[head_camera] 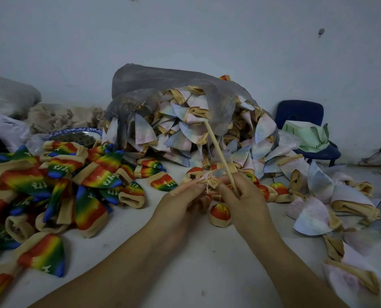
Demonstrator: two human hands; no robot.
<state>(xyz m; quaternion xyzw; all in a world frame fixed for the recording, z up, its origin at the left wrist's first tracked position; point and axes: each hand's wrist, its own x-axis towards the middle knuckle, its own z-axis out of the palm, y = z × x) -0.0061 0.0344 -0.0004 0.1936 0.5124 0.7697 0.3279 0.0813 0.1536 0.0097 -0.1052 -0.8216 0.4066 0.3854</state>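
My left hand [180, 202] and my right hand [244, 196] meet at the middle of the table, both pinching one small fabric piece [211, 177] with a pale outside and a tan cuff. My right hand also grips a thin wooden stick [220, 155] that slants up and to the left from between its fingers. A small rainbow piece with a tan cuff [220, 214] lies on the table just below my hands.
A pile of rainbow pieces printed "HAPPY" [58, 185] covers the left of the white table [185, 263]. A grey bag [174, 85] spills pale inside-out pieces [185, 132] behind my hands; more lie at the right [340, 210]. A blue chair [300, 116] stands by the wall.
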